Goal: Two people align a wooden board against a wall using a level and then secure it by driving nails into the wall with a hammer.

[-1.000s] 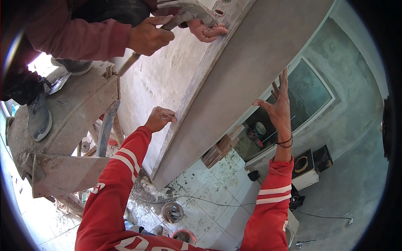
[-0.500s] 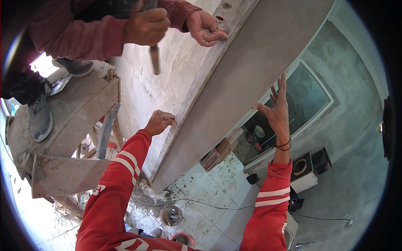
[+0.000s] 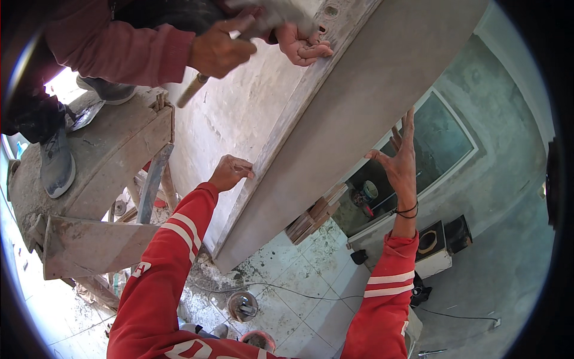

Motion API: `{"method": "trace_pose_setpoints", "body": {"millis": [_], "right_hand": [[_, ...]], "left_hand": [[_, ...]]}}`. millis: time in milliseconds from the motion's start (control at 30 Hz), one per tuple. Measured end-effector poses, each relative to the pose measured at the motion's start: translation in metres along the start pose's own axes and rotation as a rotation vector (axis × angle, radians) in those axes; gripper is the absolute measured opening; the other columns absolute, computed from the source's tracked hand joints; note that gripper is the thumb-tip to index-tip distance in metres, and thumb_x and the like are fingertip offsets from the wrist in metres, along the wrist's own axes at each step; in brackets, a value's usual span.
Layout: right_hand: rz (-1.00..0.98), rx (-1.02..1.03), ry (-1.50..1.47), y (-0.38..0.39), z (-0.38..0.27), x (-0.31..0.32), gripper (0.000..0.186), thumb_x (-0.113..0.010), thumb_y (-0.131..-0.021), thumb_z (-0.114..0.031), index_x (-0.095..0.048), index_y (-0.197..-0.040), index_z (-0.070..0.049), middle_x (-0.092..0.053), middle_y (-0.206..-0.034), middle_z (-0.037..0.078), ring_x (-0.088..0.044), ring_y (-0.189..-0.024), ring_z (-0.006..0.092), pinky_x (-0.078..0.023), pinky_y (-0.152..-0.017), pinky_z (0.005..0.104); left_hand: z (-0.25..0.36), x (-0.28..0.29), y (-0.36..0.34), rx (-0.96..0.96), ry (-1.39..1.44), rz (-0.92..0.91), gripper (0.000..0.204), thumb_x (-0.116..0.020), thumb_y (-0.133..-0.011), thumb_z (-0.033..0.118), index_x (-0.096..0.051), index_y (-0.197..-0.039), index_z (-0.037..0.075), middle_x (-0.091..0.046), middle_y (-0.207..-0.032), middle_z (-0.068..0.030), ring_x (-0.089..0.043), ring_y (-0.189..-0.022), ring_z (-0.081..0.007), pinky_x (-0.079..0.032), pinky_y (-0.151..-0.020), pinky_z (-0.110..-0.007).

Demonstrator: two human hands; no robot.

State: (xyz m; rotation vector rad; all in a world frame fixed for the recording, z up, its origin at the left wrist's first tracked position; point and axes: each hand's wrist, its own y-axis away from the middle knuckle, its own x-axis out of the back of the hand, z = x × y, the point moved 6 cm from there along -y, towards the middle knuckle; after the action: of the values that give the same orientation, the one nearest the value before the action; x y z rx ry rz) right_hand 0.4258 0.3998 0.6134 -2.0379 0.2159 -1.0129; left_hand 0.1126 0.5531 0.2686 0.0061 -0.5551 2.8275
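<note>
A long wooden board (image 3: 272,158) runs diagonally along the left edge of a smooth grey plastered face (image 3: 335,131). My left hand (image 3: 232,172) is closed, its bent fingers gripping the board's edge at its lower part. My right hand (image 3: 402,161) is open, with thumb and fingers spread against the right edge of the grey face; its fingertips are partly hidden. At the upper left, a co-worker's hand (image 3: 222,51) holds a hammer by its handle (image 3: 192,91); the hammer's head is blurred. The co-worker's other hand (image 3: 304,45) rests at the board near its holes, fingers bunched.
The co-worker stands on a dusty wooden scaffold (image 3: 107,155) at left. Below lie a tiled floor (image 3: 281,263), a cable (image 3: 299,294), a round container (image 3: 243,306) and a red-rimmed bucket (image 3: 258,340). Stacked wood pieces (image 3: 317,215), a framed window (image 3: 436,143) and a speaker box (image 3: 431,242) are on the right.
The co-worker's hammer has swung, its handle now tilting down to the left and its blurred head near the other hand. My two hands keep their places on the edges.
</note>
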Motion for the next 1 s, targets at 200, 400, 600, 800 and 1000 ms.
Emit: {"method": "trace_pose_setpoints", "body": {"millis": [200, 400, 600, 800, 1000], "right_hand": [[-0.003, -0.056, -0.014, 0.0006, 0.0012, -0.0012, 0.158, -0.107, -0.059, -0.027, -0.007, -0.180, -0.019, -0.027, -0.183, 0.018, -0.037, -0.161, 0.0490, -0.041, -0.127, 0.0668], [0.004, -0.020, -0.012, 0.0004, 0.0007, -0.0013, 0.157, -0.107, -0.059, -0.026, -0.008, -0.180, -0.018, -0.027, -0.183, 0.018, -0.037, -0.161, 0.0477, -0.041, -0.127, 0.0660], [0.004, -0.035, -0.012, 0.0009, 0.0015, 0.0005, 0.157, -0.107, -0.058, -0.026, -0.008, -0.180, -0.019, -0.027, -0.183, 0.018, -0.037, -0.162, 0.0451, -0.040, -0.128, 0.0654], [0.000, -0.014, 0.012, 0.0024, 0.0015, 0.0005, 0.157, -0.106, -0.059, -0.029, -0.007, -0.180, -0.019, -0.027, -0.183, 0.018, -0.037, -0.162, 0.0451, -0.041, -0.128, 0.0651], [-0.005, -0.011, 0.017, 0.0032, 0.0000, 0.0014, 0.155, -0.106, -0.061, -0.029, -0.007, -0.180, -0.019, -0.027, -0.183, 0.018, -0.038, -0.162, 0.0446, -0.041, -0.127, 0.0648]], "left_hand": [[0.0011, 0.0005, -0.0012, -0.005, -0.003, -0.013, 0.024, -0.085, -0.089, 0.007, -0.082, -0.105, -0.009, -0.084, -0.094, -0.0107, -0.081, -0.097, -0.0189, -0.062, -0.098, -0.034], [-0.0045, 0.0016, -0.0023, -0.020, -0.008, -0.010, 0.024, -0.084, -0.088, 0.006, -0.081, -0.106, -0.011, -0.084, -0.095, -0.0120, -0.081, -0.097, -0.0183, -0.062, -0.097, -0.034], [0.0006, -0.0016, 0.0007, -0.003, -0.023, 0.012, 0.030, -0.085, -0.089, 0.009, -0.081, -0.110, -0.011, -0.085, -0.096, -0.0133, -0.082, -0.098, -0.0204, -0.062, -0.097, -0.033], [-0.0003, 0.0001, 0.0021, 0.002, -0.051, 0.005, 0.032, -0.086, -0.089, 0.010, -0.081, -0.112, -0.011, -0.085, -0.097, -0.0142, -0.082, -0.098, -0.0205, -0.062, -0.098, -0.033], [0.0028, -0.0051, 0.0062, 0.004, -0.039, 0.045, 0.030, -0.087, -0.090, 0.011, -0.081, -0.110, -0.010, -0.084, -0.098, -0.0141, -0.082, -0.099, -0.0209, -0.062, -0.098, -0.033]]}}
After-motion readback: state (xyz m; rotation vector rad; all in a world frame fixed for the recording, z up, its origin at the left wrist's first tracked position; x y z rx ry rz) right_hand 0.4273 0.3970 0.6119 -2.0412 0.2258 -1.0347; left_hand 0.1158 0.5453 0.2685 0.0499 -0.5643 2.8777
